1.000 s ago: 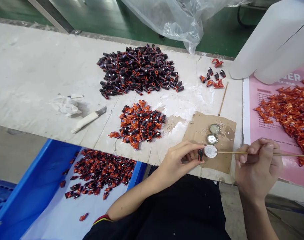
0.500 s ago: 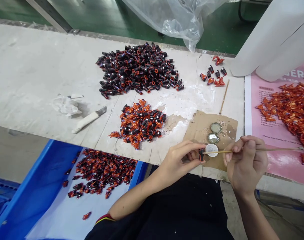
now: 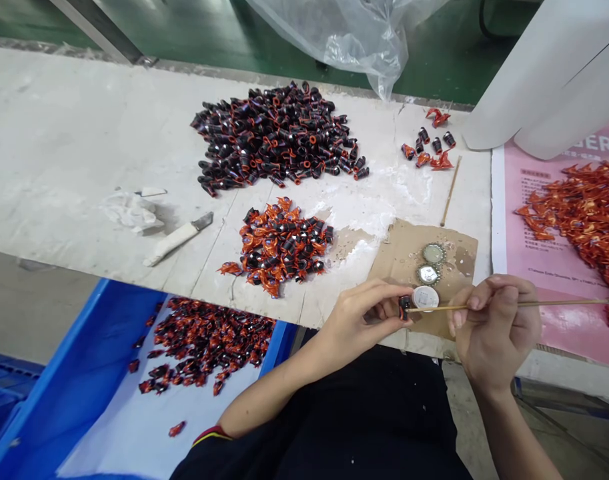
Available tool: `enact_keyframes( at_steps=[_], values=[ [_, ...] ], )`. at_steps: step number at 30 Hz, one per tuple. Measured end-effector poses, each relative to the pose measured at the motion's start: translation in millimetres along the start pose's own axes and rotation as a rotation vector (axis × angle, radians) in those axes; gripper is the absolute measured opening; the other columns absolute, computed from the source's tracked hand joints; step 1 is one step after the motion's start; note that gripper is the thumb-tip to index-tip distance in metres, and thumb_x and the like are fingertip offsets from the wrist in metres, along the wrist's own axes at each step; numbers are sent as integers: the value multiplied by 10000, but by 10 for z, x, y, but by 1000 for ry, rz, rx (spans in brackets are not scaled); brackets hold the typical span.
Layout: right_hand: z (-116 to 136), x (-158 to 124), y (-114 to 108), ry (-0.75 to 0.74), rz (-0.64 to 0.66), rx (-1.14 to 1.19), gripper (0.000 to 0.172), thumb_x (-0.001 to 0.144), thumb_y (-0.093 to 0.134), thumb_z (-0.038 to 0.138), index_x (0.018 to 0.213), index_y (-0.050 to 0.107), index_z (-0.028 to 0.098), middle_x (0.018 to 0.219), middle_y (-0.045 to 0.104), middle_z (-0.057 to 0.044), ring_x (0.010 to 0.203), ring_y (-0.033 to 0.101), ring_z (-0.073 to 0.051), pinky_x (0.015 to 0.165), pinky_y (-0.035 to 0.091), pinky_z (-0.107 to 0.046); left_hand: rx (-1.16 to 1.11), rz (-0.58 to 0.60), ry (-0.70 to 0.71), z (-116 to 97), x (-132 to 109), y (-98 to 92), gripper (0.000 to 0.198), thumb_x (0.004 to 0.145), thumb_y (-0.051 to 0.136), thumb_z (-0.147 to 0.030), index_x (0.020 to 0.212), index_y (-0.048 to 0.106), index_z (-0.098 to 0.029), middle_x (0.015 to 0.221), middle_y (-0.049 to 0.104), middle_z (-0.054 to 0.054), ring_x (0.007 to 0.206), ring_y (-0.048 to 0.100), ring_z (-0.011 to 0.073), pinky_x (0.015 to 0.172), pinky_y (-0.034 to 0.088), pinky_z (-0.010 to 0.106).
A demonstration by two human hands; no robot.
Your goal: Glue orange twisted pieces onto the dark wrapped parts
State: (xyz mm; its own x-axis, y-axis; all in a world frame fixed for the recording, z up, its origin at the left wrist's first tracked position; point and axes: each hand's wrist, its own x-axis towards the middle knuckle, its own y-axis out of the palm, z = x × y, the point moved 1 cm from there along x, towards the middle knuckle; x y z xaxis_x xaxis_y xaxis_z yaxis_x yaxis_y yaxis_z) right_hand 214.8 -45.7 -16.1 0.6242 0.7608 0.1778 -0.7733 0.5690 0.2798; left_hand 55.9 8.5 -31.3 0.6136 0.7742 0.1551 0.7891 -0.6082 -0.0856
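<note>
Between the thumb and fingers of my left hand [image 3: 357, 320] is a small black and orange plastic part [image 3: 404, 307]. My right hand [image 3: 497, 330] grips a thin wooden stick [image 3: 444, 307], whose left tip meets the part; its far end reaches over the pink sheet. Just beyond the part lie a white round cap [image 3: 425, 298] and two crimped bottle caps [image 3: 428, 274] on a piece of brown cardboard [image 3: 399, 250]. Another thin stick [image 3: 451, 191] rests on the table behind the cardboard.
A large pile of black parts [image 3: 279, 137] and a smaller orange-black pile [image 3: 281, 247] lie on the table. Left are a white-handled knife [image 3: 179, 239] and crumpled white material [image 3: 131, 211]. Orange pieces [image 3: 579, 210] cover the pink sheet [image 3: 559, 333]. Below stands a blue bin [image 3: 84, 373] holding parts.
Both hands keep their grips. The stick has tilted slightly, its left tip a little lower on the black and orange part. The view has shifted very slightly.
</note>
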Motion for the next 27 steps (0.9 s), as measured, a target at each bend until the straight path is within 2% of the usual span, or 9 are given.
enact_keyframes(
  at_steps=[8,14,20,24,27],
  values=[
    [-12,-1,1,45,21,-4,98,938,567,291,889,628,232,599,548,73,397,519,-72,326,405,-196,0,-14,-3,-19,5,-15,276,821,732,-169,1094,695,-149,794,641,15,623,583,80,597,506,178],
    [7,-8,5,34,19,7,107,942,557,296,876,622,242,577,533,73,372,497,-72,290,370,-189,2,-14,10,-24,5,-26,288,808,742,-152,1092,695,-146,793,637,10,635,578,77,595,498,167],
    [-4,-25,-19,31,60,-37,100,943,554,311,892,607,245,588,530,72,377,493,-72,311,392,-193,13,-23,8,-31,6,-28,292,810,739,-147,1099,693,-144,782,625,5,642,576,79,601,503,165],
    [2,-10,-7,31,29,-71,120,958,520,321,884,578,246,584,493,74,369,440,-65,302,336,-185,24,-21,-1,-27,4,-32,281,824,732,-189,1100,696,-152,784,632,13,641,582,87,592,507,174],
    [19,50,-62,-67,46,-78,143,971,484,315,895,587,251,616,485,60,410,437,-72,318,327,-187,22,-27,-3,-20,5,-28,280,823,734,-194,1098,697,-153,789,639,16,639,584,86,597,510,175]
  ],
)
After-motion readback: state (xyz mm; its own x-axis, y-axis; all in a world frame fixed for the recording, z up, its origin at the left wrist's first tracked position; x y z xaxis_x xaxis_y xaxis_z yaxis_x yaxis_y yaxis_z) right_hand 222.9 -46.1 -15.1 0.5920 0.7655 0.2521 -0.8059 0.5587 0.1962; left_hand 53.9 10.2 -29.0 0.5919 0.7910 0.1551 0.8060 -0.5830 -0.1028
